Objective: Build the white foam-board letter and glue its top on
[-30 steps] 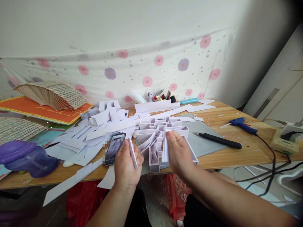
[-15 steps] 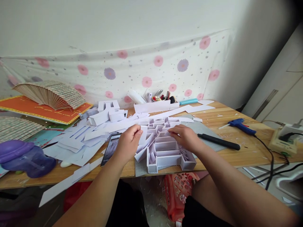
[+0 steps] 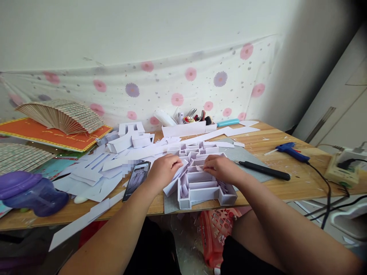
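Head view, hands: the two are held apart over the left and right parts of the compartmented white card model, neither fully spread.
Left hand (image 3: 164, 170): fingers are curled and bunched with the thumb; the fingertips are placed at the upper end of a slanted white card piece (image 3: 179, 171); whether it is gripped cannot be told.
Right hand (image 3: 222, 168): fingers are bent and drawn close together, pointed inward; a small white card strip (image 3: 200, 168) is seen at the fingertips, its grip partly hidden.
Compartmented white card model (image 3: 205, 194): set near the front edge of the wooden counter (image 3: 272, 143), partly on a grey cutting mat (image 3: 169, 205); loose slips are held in its front corner compartments.
Left of model: a smartphone (image 3: 137, 179) is laid near the left forearm, beside piled white card offcuts (image 3: 88, 175).
Right of model: a black-handled craft knife (image 3: 265, 170) is laid partly on the mat; a blue glue gun (image 3: 293, 151) is placed farther right.
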Motion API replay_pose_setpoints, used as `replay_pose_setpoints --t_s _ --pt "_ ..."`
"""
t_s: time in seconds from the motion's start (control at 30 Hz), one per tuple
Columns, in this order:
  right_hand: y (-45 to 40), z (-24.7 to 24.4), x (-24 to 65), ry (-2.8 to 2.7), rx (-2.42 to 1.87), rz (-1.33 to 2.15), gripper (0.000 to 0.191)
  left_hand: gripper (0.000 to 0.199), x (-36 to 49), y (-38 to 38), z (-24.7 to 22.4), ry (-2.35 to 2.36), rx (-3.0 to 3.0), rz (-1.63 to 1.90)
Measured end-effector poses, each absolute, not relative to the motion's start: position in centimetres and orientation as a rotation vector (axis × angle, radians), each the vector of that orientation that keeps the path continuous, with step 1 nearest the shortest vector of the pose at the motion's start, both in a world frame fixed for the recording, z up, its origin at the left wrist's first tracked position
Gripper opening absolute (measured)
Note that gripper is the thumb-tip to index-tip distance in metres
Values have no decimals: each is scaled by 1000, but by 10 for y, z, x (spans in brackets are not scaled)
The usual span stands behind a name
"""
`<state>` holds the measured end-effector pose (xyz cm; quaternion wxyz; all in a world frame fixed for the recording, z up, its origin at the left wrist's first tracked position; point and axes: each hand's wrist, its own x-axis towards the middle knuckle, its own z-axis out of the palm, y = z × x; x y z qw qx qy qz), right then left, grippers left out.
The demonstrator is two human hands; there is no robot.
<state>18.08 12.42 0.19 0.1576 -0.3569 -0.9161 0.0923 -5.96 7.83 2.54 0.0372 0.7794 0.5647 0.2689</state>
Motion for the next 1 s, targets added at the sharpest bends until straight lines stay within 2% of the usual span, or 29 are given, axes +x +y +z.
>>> replay_pose_setpoints --t_s 0.5,1.0 --pt "114 2 163 -2672 -1040 147 27 17 -48 85 17 1847 2412 493" --pt "123 -7 185 -2260 -1104 356 22 18 -54 81 7 1831 2428 259"
